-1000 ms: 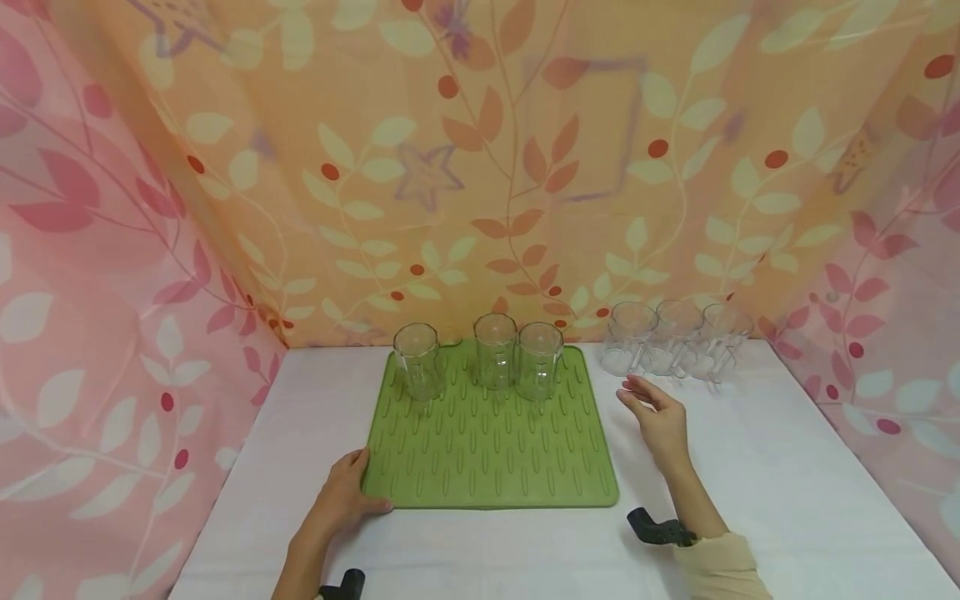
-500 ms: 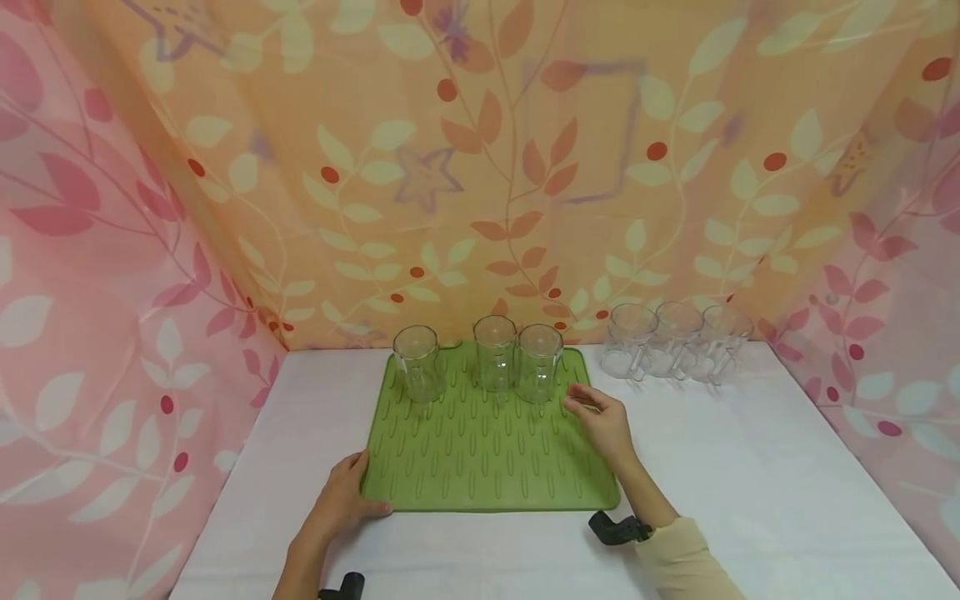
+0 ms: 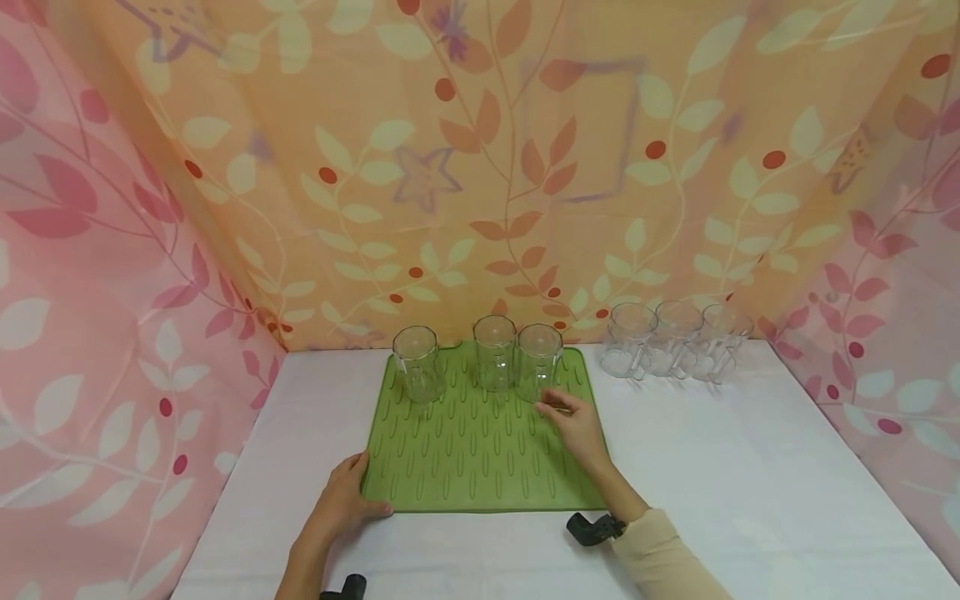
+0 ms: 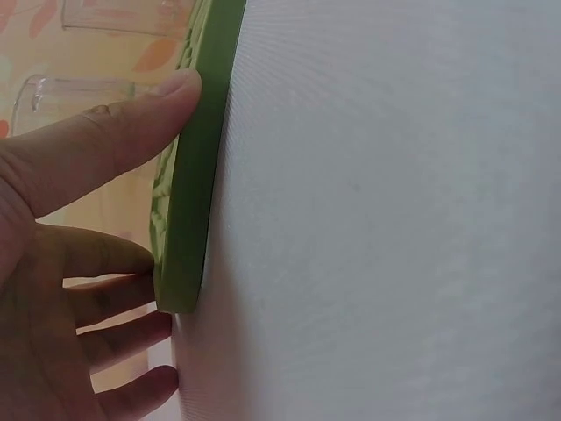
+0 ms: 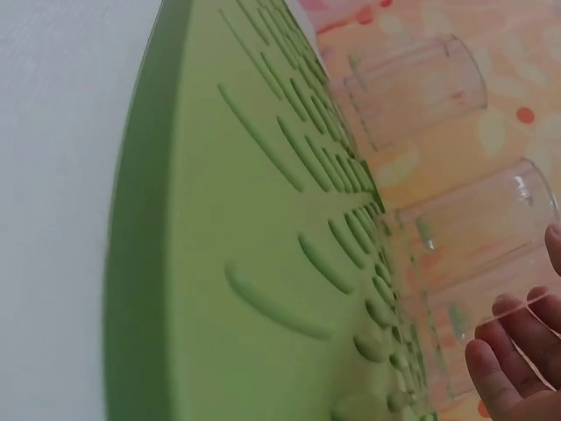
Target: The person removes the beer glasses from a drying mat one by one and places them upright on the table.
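Note:
A green ridged mat point(image 3: 480, 467) lies on the white table. Three clear glass mugs stand upright along its far part: one mug point(image 3: 417, 367) at the left, another mug point(image 3: 495, 354) near the middle, and a third mug point(image 3: 538, 358) close to its right. At the mat's near left corner, my left hand point(image 3: 341, 497) has its thumb against the front edge and its fingers along the left side. My right hand point(image 3: 579, 429) is over the mat, fingers gently bent, with fingertips point(image 5: 491, 368) at the third mug's near side. Whether they touch the glass, I cannot tell.
Three more clear glass mugs point(image 3: 630, 342) stand in a row on the white tablecloth point(image 3: 750, 483) at the back right. A patterned orange curtain point(image 3: 480, 167) closes off the back, and pink cloth point(image 3: 97, 375) hangs at both sides.
My right hand has moved left, from near the row of mugs at the back right, across the mat to the third mug. The left hand and all mugs have stayed in place.

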The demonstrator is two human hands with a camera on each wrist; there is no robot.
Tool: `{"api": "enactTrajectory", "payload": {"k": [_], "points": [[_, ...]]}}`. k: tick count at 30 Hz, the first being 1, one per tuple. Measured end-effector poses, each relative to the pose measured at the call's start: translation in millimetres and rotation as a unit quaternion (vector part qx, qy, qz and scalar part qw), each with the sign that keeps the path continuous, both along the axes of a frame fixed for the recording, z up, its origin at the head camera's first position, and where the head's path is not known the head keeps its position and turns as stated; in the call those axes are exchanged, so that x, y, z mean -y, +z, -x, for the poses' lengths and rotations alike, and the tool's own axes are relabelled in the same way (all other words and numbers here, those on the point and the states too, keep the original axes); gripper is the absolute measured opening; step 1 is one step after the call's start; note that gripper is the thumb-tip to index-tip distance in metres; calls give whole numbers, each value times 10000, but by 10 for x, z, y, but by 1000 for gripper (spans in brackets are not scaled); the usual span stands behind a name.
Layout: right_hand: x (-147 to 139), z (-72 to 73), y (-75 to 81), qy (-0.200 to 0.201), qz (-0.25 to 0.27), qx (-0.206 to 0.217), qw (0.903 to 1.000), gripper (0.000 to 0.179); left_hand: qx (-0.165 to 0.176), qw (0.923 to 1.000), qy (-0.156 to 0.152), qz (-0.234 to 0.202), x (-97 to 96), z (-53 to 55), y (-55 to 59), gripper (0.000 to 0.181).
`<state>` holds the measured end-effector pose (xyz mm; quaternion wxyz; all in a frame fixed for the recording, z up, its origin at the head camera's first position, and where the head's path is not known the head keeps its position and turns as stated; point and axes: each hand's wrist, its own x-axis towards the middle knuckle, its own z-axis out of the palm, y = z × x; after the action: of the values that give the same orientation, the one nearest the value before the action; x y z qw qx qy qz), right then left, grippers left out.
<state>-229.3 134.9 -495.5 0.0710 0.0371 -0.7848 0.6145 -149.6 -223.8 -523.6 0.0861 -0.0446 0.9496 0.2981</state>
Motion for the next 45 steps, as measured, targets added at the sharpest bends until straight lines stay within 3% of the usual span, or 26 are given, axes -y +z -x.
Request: {"api": "enactTrajectory", "payload": {"k": [4,11,21,26,34,40,45], "points": [[71,-38,81,44,30,-31,10000,30,32,10000,16,4,-8,-1,12,110],[75,178,-292,-153,261,-95,9995,33,55,10000,44,-53,-14,-14,26,110],[40,198,-237,-593,493,5,9970,23,28,9999,67,-100,-22,-27,36,108],[-34,201,-182,-886,445,-152,9950,22,27,9999,54,-82,-15,-24,21,108],[-82,224,-195,-1170,-82,-779,9900,20,22,10000,39,-1,-5,-20,35,107],[-103,203,-179,-1475,-774,-1596,9730,18,71,10000,51,-22,-9,-19,23,107],[-138,201,-138,-1474,-1073,-1729,9679,18,62,10000,63,-28,-8,-22,15,107]]}}
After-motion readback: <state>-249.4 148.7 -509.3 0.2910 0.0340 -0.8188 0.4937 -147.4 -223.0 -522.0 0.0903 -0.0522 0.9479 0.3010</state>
